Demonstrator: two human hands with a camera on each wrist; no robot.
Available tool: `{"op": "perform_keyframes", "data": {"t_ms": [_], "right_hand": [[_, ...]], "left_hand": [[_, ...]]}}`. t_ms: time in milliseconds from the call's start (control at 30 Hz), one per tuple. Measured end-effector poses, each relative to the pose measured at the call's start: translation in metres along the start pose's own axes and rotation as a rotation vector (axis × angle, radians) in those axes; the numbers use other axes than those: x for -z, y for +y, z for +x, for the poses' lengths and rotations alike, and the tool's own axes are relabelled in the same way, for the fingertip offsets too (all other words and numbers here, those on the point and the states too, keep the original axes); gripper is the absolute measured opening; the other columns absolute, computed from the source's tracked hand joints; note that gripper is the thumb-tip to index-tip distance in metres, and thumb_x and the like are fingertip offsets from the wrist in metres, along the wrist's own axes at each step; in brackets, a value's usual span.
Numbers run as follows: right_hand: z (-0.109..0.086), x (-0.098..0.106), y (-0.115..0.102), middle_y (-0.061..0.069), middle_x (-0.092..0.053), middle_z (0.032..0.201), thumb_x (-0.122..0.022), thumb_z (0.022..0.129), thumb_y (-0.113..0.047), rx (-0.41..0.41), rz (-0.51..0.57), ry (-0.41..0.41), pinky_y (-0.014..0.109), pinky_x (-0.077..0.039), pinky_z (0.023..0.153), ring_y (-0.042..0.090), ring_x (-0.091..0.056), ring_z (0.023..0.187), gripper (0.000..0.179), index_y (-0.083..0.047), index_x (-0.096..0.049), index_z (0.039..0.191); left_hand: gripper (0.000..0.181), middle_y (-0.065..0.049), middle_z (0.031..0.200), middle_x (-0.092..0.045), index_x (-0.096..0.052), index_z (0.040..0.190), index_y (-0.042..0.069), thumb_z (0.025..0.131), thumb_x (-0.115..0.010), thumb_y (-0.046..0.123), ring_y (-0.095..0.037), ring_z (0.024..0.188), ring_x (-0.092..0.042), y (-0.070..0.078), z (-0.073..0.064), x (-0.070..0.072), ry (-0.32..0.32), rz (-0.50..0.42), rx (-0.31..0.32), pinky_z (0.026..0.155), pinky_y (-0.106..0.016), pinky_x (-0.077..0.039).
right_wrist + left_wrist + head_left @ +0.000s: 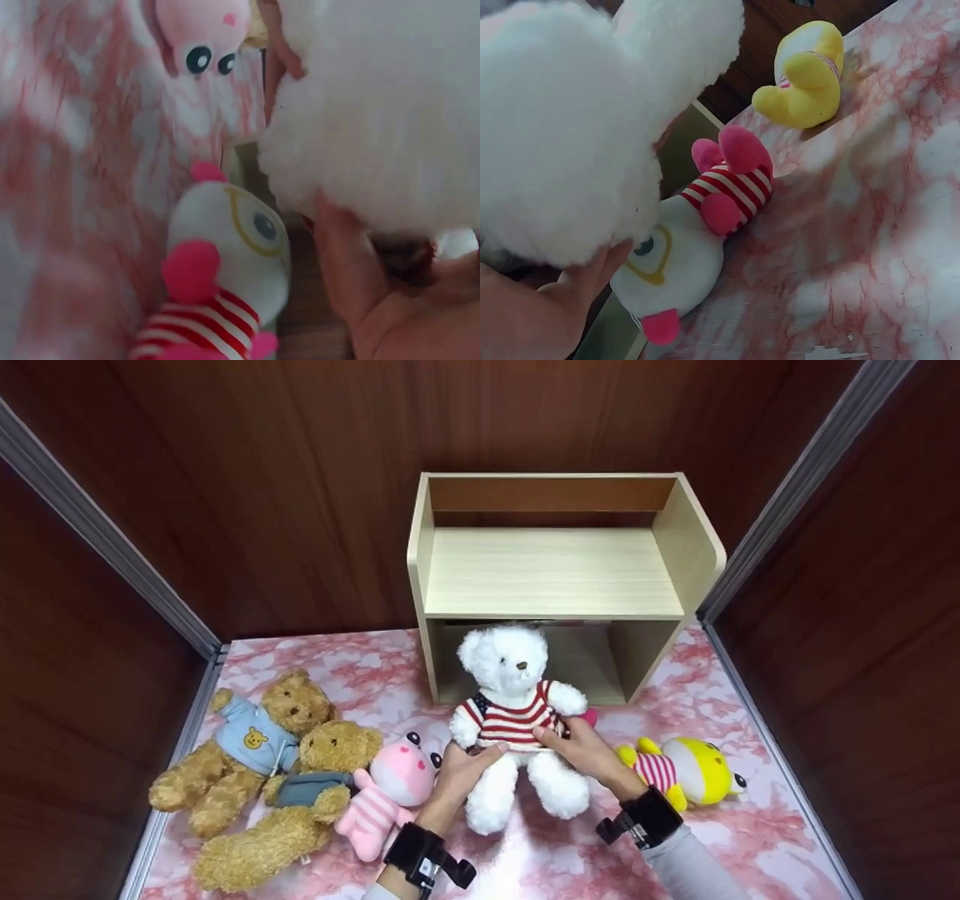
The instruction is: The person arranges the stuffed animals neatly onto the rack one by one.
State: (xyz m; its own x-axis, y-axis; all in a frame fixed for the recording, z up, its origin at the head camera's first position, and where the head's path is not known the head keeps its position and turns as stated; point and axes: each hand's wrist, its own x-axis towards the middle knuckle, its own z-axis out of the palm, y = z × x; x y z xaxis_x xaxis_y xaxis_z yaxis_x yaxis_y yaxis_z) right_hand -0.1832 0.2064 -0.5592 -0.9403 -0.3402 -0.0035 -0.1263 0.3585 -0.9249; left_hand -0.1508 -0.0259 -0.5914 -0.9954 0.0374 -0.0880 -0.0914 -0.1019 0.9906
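Note:
A white teddy bear (pixel 511 656) in a red-and-white striped sweater is held upright in front of the shelf's lower compartment, facing me. My left hand (pixel 466 772) grips its waist on the left, thumb across the sweater's hem. On the other side my right hand (pixel 589 748) holds the sweater, thumb on the front. White fur fills much of both wrist views, where parts of the left hand (pixel 540 307) and right hand (pixel 397 307) show. Behind the bear lies a white plush toy (pixel 682 255) with pink limbs and striped clothing, nearly hidden in the head view.
A pale wooden shelf unit (pixel 555 574) stands against the back wall. At left lie a brown bear in light blue (pixel 255 739), another brown bear (pixel 337 746) and a pink plush toy (pixel 375 806). A yellow plush toy (pixel 701 771) lies right. Dark panels enclose the pink marbled surface (pixel 720 855).

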Motion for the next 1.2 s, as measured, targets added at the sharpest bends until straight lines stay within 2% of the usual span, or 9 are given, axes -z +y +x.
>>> {"op": "perform_keyframes", "data": {"t_ms": [67, 167, 233, 300, 400, 667, 867, 1067, 1200], "right_hand": [[-0.001, 0.002, -0.004, 0.003, -0.069, 0.092, -0.068, 0.1, -0.041, -0.016, -0.215, 0.056, 0.036, -0.054, 0.079, 0.019, -0.064, 0.085, 0.034, -0.009, -0.07, 0.11], [-0.002, 0.004, -0.01, -0.002, -0.062, 0.076, -0.071, 0.093, -0.056, -0.003, -0.519, 0.179, 0.04, -0.051, 0.064, 0.018, -0.06, 0.071, 0.041, -0.016, -0.073, 0.099], [-0.001, 0.004, -0.012, 0.0, -0.063, 0.075, -0.071, 0.092, -0.057, 0.026, -0.561, 0.218, 0.043, -0.051, 0.062, 0.02, -0.06, 0.07, 0.043, -0.015, -0.074, 0.1], [-0.001, 0.002, -0.013, 0.003, -0.07, 0.089, -0.074, 0.092, -0.052, 0.056, -0.47, 0.204, 0.044, -0.055, 0.071, 0.021, -0.065, 0.081, 0.046, -0.013, -0.072, 0.118], [-0.002, -0.003, -0.012, 0.004, -0.074, 0.105, -0.075, 0.093, -0.047, 0.038, -0.298, 0.125, 0.042, -0.057, 0.083, 0.018, -0.067, 0.092, 0.05, -0.011, -0.068, 0.126], [0.003, -0.01, -0.003, 0.001, -0.073, 0.119, -0.075, 0.096, -0.035, 0.037, -0.032, -0.101, 0.036, -0.055, 0.095, 0.018, -0.069, 0.108, 0.04, -0.014, -0.068, 0.13], [0.005, -0.01, 0.004, 0.011, -0.072, 0.119, -0.073, 0.098, -0.018, -0.003, 0.133, -0.027, 0.03, -0.053, 0.094, 0.021, -0.066, 0.106, 0.039, -0.001, -0.064, 0.131], [0.006, -0.005, 0.009, 0.011, -0.071, 0.121, -0.074, 0.095, -0.012, 0.02, 0.118, 0.107, 0.028, -0.05, 0.099, 0.019, -0.065, 0.111, 0.043, 0.0, -0.061, 0.134], [0.005, 0.006, 0.012, 0.014, -0.071, 0.121, -0.073, 0.096, -0.011, -0.003, 0.14, 0.14, 0.027, -0.05, 0.099, 0.02, -0.065, 0.111, 0.04, 0.003, -0.062, 0.132]], "left_hand": [[0.042, -0.01, 0.107, -0.074, -0.067, 0.119, -0.004, 0.088, -0.08, 0.021, -0.017, 0.096, -0.067, 0.0, 0.0, 0.002, 0.026, 0.061, 0.034, 0.091, -0.031, -0.054], [0.04, -0.01, 0.106, -0.074, -0.069, 0.117, -0.003, 0.087, -0.079, 0.021, -0.018, 0.095, -0.068, -0.001, 0.002, 0.006, 0.036, 0.104, 0.046, 0.091, -0.033, -0.054], [0.041, -0.01, 0.107, -0.074, -0.069, 0.118, -0.004, 0.087, -0.078, 0.021, -0.018, 0.096, -0.067, -0.002, 0.003, 0.007, 0.039, 0.115, 0.039, 0.091, -0.032, -0.054], [0.042, -0.011, 0.108, -0.074, -0.068, 0.12, -0.004, 0.088, -0.078, 0.021, -0.018, 0.097, -0.067, -0.003, 0.004, 0.008, 0.038, 0.113, 0.03, 0.093, -0.032, -0.054], [0.04, -0.011, 0.106, -0.074, -0.067, 0.12, -0.005, 0.089, -0.076, 0.018, -0.017, 0.094, -0.067, -0.004, 0.004, 0.008, 0.041, 0.072, 0.02, 0.089, -0.029, -0.054], [0.036, -0.01, 0.104, -0.074, -0.067, 0.118, -0.006, 0.09, -0.076, 0.016, -0.016, 0.092, -0.067, -0.003, 0.002, 0.005, 0.057, 0.044, 0.011, 0.086, -0.029, -0.055], [0.046, -0.013, 0.117, -0.071, -0.06, 0.128, -0.006, 0.091, -0.076, 0.016, -0.02, 0.107, -0.065, 0.001, 0.001, 0.001, 0.019, 0.003, 0.016, 0.1, -0.032, -0.05], [0.061, -0.019, 0.139, -0.059, -0.044, 0.146, -0.007, 0.095, -0.069, 0.011, -0.024, 0.127, -0.056, 0.001, 0.006, 0.005, -0.061, -0.193, 0.016, 0.11, -0.036, -0.043], [0.07, -0.024, 0.153, -0.046, -0.03, 0.156, -0.004, 0.098, -0.065, 0.012, -0.025, 0.134, -0.051, 0.0, 0.008, 0.014, -0.102, -0.256, 0.011, 0.109, -0.043, -0.045]]}}
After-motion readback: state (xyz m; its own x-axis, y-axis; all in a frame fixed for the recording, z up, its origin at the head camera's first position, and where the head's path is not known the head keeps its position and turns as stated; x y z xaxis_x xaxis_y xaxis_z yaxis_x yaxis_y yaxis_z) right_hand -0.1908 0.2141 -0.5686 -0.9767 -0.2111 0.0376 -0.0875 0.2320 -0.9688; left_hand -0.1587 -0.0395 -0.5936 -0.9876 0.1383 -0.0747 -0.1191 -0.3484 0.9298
